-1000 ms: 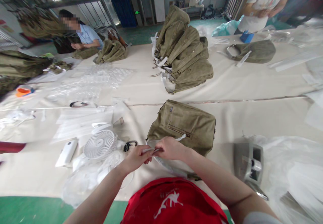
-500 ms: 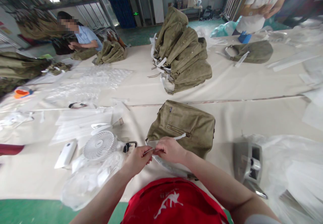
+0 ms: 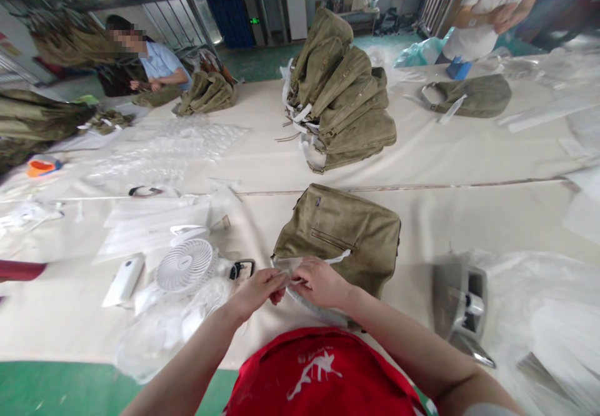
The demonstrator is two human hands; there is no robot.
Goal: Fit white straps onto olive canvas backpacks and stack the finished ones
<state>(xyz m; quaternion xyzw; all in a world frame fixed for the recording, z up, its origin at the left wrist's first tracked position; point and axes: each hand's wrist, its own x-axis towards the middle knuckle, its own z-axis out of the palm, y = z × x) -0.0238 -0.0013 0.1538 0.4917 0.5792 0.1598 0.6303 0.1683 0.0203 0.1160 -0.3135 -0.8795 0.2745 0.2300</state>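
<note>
bag (image 3: 340,232) — olive, matt, suede-like; fan (image 3: 185,266) — smooth white plastic; wrapping (image 3: 150,347) — clear, crinkled, glossy plastic

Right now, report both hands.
Left hand: closed, pinching pale wrapping by the olive bag.
Right hand: closed, fingertips on the same wrapping.

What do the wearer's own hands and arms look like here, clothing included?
The left hand and right hand are ungloved, with no watch or bracelet visible at the wrists. The forearms are bare. A pale grey-white sleeve edges in at the right arm; a red garment with a white print covers the front.
</note>
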